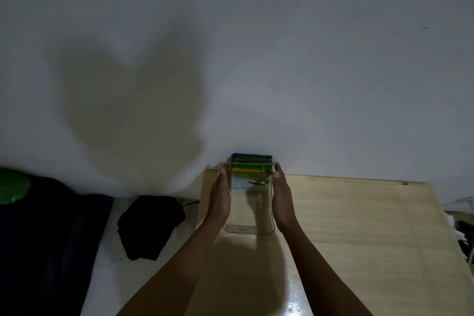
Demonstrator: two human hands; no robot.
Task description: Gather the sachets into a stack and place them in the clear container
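Observation:
A clear plastic container (250, 227) stands on the wooden table (359, 226) near its far left corner. Inside its far end stands a stack of sachets (251, 165), upright, with blue, purple, green and yellow edges showing above the rim. My left hand (220, 197) lies flat against the container's left wall. My right hand (283, 200) presses flat on the right wall. Both hands hold the container between their palms, fingers straight and pointing toward the wall.
A pale wall (282, 59) rises just behind the table's far edge. Left of the table lies a black cloth bundle (151, 226), a dark fabric heap (46, 238) and a green object (12, 185). Some white items (464, 213) sit off the right edge.

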